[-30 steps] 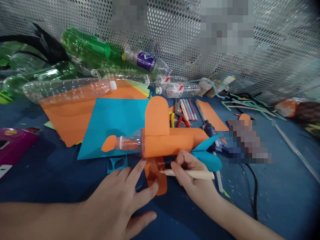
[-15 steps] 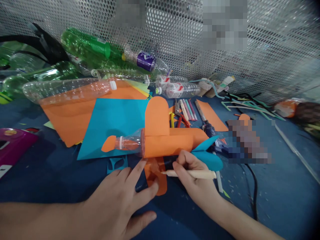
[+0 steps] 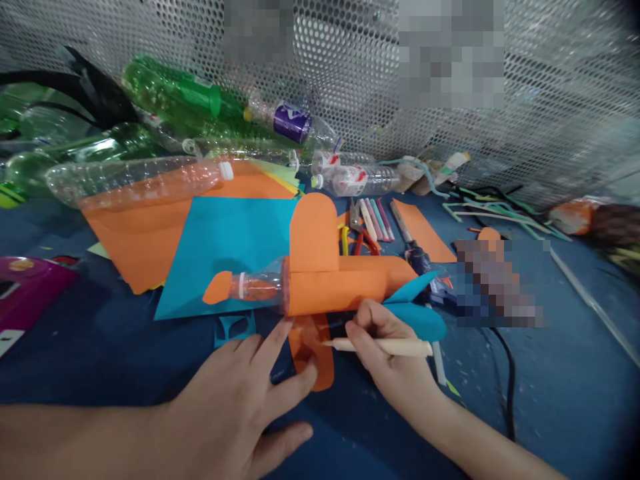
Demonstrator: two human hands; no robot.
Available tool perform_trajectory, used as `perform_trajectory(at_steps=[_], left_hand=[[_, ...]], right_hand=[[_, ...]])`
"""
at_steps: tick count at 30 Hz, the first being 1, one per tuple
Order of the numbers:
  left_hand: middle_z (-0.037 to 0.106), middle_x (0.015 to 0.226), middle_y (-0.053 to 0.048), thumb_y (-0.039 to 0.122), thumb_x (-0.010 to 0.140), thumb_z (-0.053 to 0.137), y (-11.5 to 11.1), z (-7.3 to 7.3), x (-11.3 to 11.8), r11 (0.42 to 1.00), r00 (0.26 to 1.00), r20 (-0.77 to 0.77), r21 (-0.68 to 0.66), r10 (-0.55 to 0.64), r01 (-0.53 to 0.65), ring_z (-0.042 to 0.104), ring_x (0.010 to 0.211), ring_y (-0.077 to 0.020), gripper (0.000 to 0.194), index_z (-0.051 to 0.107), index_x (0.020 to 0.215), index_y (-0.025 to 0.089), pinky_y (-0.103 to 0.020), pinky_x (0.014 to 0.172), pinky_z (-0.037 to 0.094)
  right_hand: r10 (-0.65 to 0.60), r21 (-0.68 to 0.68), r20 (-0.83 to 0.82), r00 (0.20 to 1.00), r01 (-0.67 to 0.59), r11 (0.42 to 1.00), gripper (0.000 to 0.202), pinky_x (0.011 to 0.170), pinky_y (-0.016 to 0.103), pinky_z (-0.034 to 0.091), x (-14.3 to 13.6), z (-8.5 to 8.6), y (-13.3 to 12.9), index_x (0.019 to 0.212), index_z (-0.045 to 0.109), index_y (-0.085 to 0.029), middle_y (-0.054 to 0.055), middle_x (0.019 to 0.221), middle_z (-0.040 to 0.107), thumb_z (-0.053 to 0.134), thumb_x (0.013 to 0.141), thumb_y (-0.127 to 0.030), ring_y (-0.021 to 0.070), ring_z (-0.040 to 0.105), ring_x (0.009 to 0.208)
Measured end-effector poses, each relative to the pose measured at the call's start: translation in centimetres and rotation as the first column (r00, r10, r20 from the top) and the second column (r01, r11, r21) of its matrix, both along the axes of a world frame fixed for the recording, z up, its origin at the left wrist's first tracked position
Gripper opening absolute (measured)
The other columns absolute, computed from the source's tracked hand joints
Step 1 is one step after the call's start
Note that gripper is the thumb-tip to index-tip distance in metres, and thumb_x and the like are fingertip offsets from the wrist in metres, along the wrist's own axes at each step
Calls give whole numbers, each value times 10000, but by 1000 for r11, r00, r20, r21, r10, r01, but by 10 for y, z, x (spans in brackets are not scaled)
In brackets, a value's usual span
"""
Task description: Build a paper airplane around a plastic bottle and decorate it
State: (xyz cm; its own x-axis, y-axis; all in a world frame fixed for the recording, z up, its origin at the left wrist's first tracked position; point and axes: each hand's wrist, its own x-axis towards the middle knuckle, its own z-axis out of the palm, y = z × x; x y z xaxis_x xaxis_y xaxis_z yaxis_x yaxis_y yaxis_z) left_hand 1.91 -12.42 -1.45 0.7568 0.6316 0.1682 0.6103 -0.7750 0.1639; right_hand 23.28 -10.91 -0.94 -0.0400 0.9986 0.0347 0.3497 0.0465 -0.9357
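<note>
A model plane [image 3: 340, 290] made from a clear plastic bottle wrapped in orange paper lies on its side before me. It has blue tail fins [image 3: 414, 320], an upright orange wing [image 3: 314, 233] and an orange propeller piece [image 3: 219, 288] at the bottle neck. My left hand [image 3: 250, 393] is spread, its fingertips on the lower orange wing [image 3: 323, 373] and against the plane's underside. A cream-coloured marker pen [image 3: 400, 347] sits pinched in my right hand [image 3: 385, 340], its tip at the lower wing. A clear plastic piece seems to overlie part of that wing.
Blue card [image 3: 225, 247] and orange sheets [image 3: 135, 240] lie behind the plane. Plastic bottles [image 3: 170, 87] line the perforated metal panel [image 3: 345, 53]. Pliers [image 3: 356, 223], several markers [image 3: 383, 220] and a glue gun [image 3: 440, 290] lie nearby. A black cable [image 3: 510, 380] runs on the right.
</note>
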Motion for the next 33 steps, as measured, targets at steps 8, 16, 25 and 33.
perform_trajectory(at_steps=[8,16,25,33], left_hand=[[429,1284,-232,466,844,542,-1,0,0,1000,1000,8,-10,-4,4,592,810,-294,425,530,1226,280,-496,633,517],[413,1288,-243,454,858,519,-1,0,0,1000,1000,3,-16,-12,12,594,819,-310,418,525,1237,281,-503,629,511],[433,1270,-239,461,859,513,1,0,-1,1000,1000,3,9,-24,23,596,792,-296,425,521,1245,282,-491,609,519],[431,1276,-223,466,841,541,-1,1,1,1000,1000,-9,-1,-1,1,588,804,-288,425,536,1229,291,-487,634,516]], right_hand=[[-3,11,16,1000,2,1000,283,399,189,245,1,-3,1,605,285,-225,-90,535,238,472,812,-174,76,225,467],[-17,12,10,1000,17,1000,286,401,189,242,1,-2,1,598,285,-221,-86,551,236,481,802,-182,77,225,482],[-25,2,-4,1000,25,1000,287,385,195,225,-2,0,2,591,291,-221,-91,536,232,485,799,-186,72,222,463],[-23,-54,-52,998,21,998,282,351,194,212,-4,2,2,591,310,-226,-98,512,274,492,806,-222,56,268,408]])
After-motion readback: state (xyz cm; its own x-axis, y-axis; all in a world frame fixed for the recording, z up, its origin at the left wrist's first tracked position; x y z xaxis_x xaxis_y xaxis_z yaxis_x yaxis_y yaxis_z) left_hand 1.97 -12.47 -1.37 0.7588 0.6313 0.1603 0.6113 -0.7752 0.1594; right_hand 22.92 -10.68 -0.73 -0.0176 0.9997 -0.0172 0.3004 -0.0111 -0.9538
